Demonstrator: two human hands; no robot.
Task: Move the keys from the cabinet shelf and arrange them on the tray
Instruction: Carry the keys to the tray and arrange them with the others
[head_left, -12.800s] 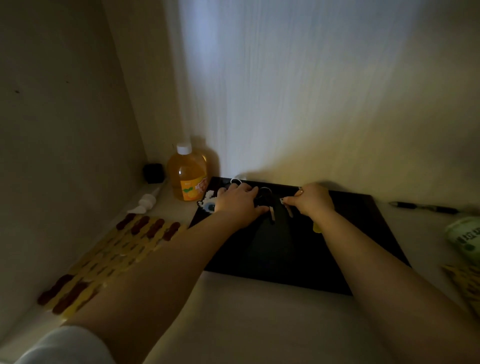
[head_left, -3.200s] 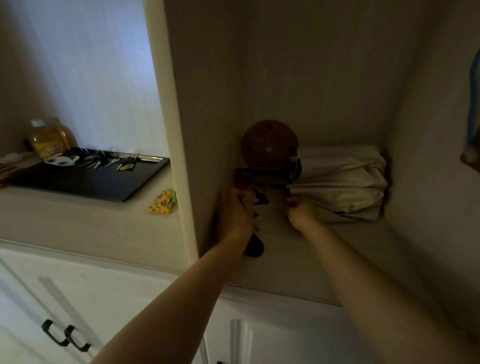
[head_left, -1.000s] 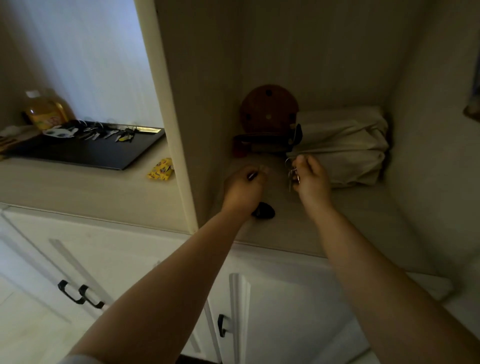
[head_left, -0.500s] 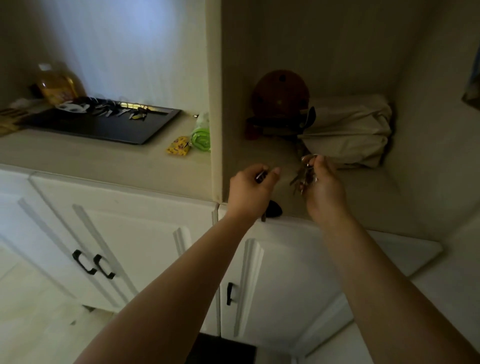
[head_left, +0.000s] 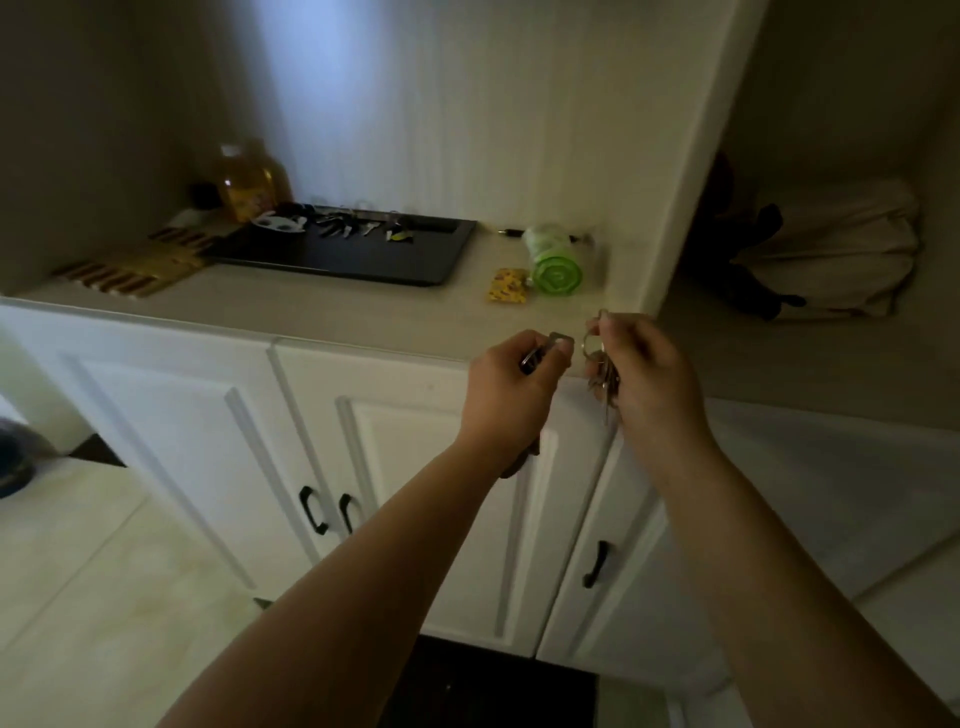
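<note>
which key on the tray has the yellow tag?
The rightmost one in the row on the black tray: the key with the yellow tag. The other keys to its left look plain metal or dark.

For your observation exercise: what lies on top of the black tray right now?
Along the back edge of the tray lie a white charm and a row of keys. The rest is bare. Dim light hides how many keys there are.

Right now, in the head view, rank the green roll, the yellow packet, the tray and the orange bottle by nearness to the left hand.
1. Yellow packet, on the counter just beyond the left hand.
2. Green roll, beside the packet, to its right; nearly a tie.
3. Tray, farther left on the counter.
4. Orange bottle, back left corner, behind the tray.
</note>
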